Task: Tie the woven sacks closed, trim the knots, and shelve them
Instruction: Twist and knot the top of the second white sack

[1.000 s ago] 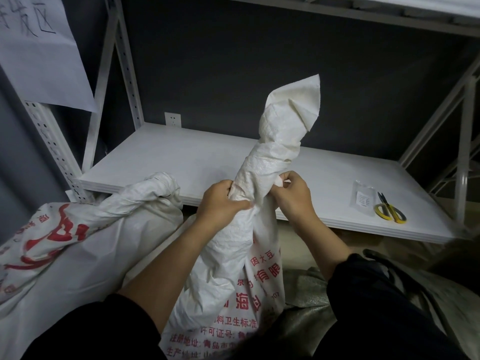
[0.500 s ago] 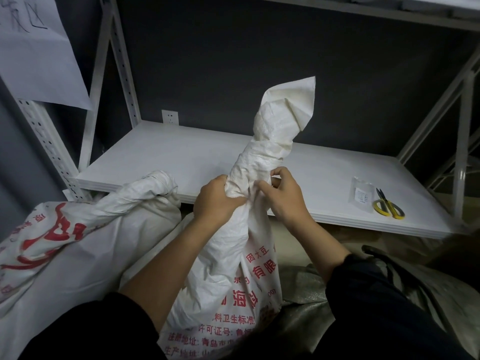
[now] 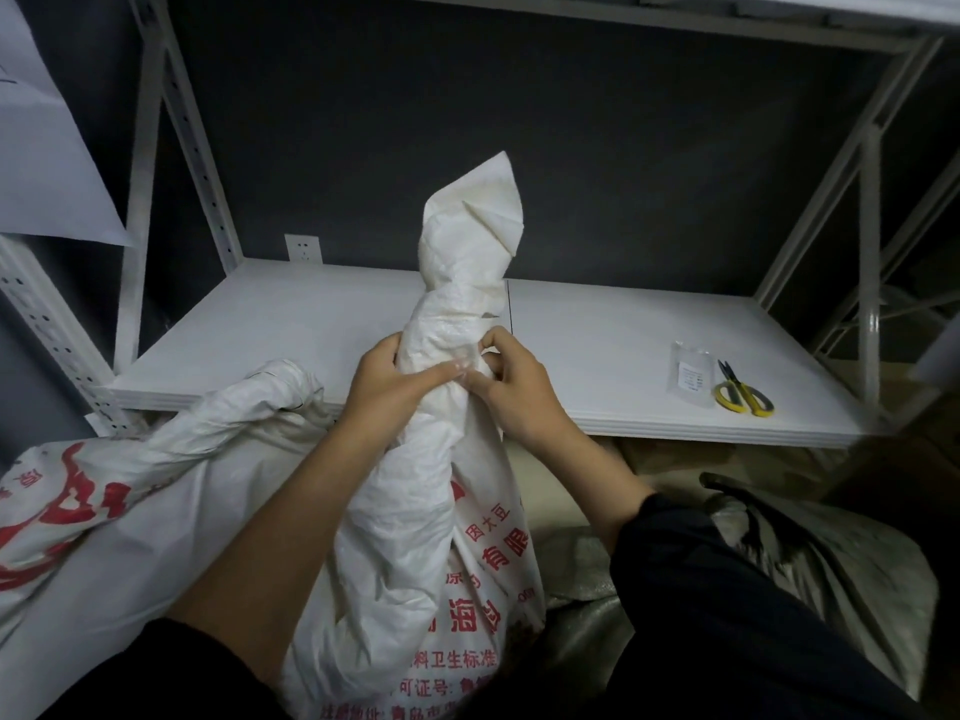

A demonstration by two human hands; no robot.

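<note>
A white woven sack (image 3: 421,553) with red print stands upright in front of me, its neck twisted into a tall rope that rises above the shelf edge. My left hand (image 3: 389,381) grips the twisted neck from the left. My right hand (image 3: 511,387) pinches the neck from the right, fingertips meeting the left hand's. A thin clear tie seems to lie between the fingertips, too blurred to tell. Yellow-handled scissors (image 3: 743,392) lie on the white shelf (image 3: 260,345) at the right.
A second white sack (image 3: 130,491) with red print lies at the left, its neck twisted. A grey sack (image 3: 831,558) lies at the lower right. A small clear packet (image 3: 691,374) sits beside the scissors. White rack posts stand at both sides of the shelf.
The twisted neck has leaned from tilting right to nearly upright. Both hands have closed in on the neck, fingertips now meeting at its front.
</note>
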